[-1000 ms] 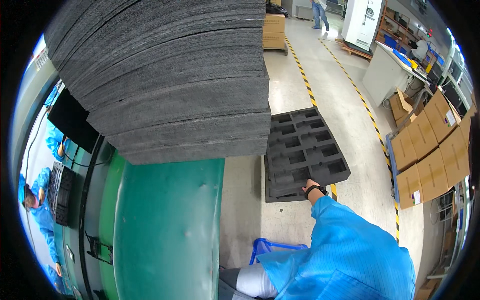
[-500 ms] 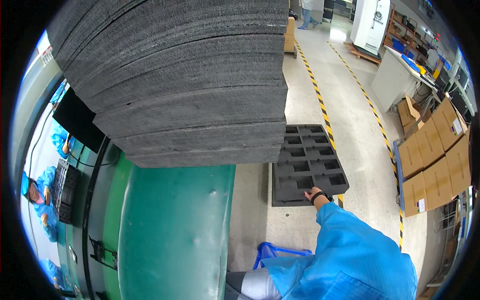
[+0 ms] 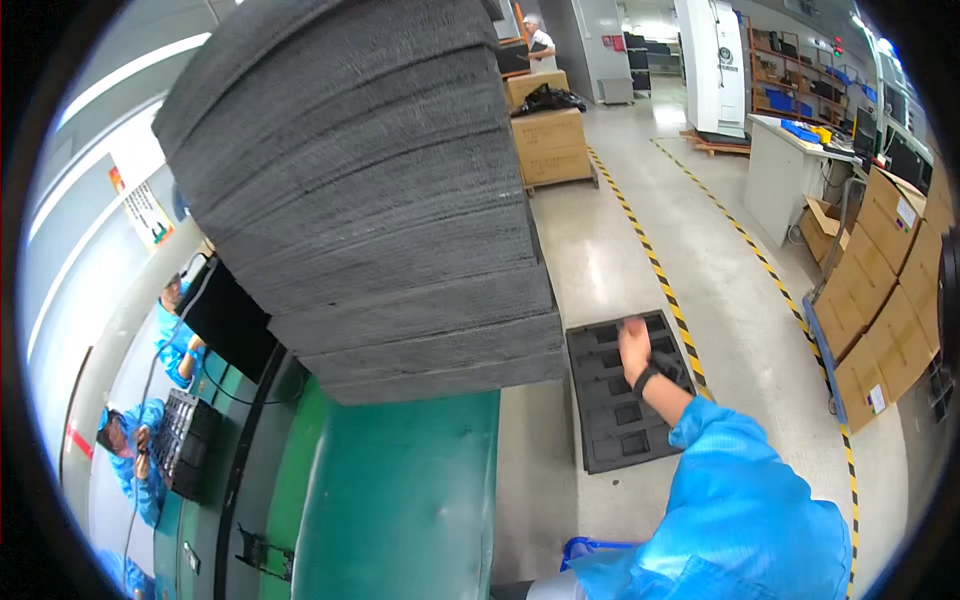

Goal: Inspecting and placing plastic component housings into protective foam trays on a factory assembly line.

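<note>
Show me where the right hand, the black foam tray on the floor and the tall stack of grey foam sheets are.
right hand [image 3: 633, 343]: head view, back of the hand.
black foam tray [image 3: 622, 428]: head view, lower middle ribs.
stack of grey foam sheets [image 3: 370, 190]: head view, side of the layers.

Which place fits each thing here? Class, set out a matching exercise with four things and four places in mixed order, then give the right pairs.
Things:
1. black foam tray
2. stack of grey foam sheets
3. cardboard boxes
4. right hand

Places:
A. along the right edge of the view
B. on the green table
C. flat on the floor
D. above the tray, arm stretched out

Pairs: 1-C, 2-B, 3-A, 4-D
</note>
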The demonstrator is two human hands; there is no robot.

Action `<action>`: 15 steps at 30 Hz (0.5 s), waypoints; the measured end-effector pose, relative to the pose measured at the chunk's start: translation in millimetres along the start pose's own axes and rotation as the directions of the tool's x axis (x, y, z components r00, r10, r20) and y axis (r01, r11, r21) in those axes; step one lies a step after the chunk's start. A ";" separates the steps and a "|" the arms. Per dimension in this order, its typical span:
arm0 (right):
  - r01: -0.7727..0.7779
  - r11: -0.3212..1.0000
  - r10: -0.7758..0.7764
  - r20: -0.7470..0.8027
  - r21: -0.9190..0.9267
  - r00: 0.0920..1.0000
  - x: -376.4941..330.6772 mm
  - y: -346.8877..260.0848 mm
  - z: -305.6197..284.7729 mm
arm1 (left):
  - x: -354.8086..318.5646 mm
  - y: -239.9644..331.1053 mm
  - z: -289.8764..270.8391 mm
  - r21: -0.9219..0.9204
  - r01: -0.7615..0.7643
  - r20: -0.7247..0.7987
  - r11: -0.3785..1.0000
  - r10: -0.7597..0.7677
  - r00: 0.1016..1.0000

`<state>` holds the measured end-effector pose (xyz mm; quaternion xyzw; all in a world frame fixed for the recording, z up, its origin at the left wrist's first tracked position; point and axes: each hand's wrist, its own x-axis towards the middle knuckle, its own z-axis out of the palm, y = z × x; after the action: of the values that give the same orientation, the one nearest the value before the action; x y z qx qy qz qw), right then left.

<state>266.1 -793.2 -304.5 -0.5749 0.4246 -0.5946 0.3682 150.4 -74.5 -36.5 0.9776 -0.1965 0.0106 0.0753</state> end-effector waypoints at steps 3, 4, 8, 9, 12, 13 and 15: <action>0.509 0.850 -0.509 -0.043 0.134 0.860 43.8 -242.6 16.7 | 10.6 22.9 -10.0 -0.065 -0.047 -0.007 0.997 0.047 0.999; 0.632 0.752 -0.626 -0.098 0.190 0.774 47.3 -321.4 5.8 | 14.3 23.2 -7.5 -0.098 -0.089 0.007 0.991 0.091 0.996; 0.979 0.194 -0.908 -0.365 0.067 0.205 42.4 -530.2 -16.1 | 19.0 24.6 15.4 -0.114 -0.204 -0.107 0.972 0.192 0.976; 0.997 0.066 -0.939 -0.335 0.038 0.075 39.5 -565.4 -7.1 | 18.8 29.3 18.6 -0.097 -0.197 -0.127 0.976 0.184 0.975; 0.990 -0.143 -0.981 -0.133 0.000 -0.142 31.8 -652.6 28.1 | 13.6 16.0 56.8 -0.284 -0.177 -0.203 0.942 0.121 0.972; 0.983 -0.167 -0.982 -0.073 -0.078 -0.173 29.3 -674.2 40.2 | 9.8 15.3 61.9 -0.378 -0.171 -0.238 0.910 0.083 0.968; 0.958 -0.188 -0.982 0.073 -0.216 -0.176 32.6 -703.5 60.5 | 1.0 17.1 64.6 -0.438 -0.142 -0.261 0.888 0.026 0.965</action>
<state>359.6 -569.2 359.4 -0.6894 -0.0897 -0.6519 -0.3028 144.2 -100.2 -98.0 0.9144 -0.2250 0.0901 0.3244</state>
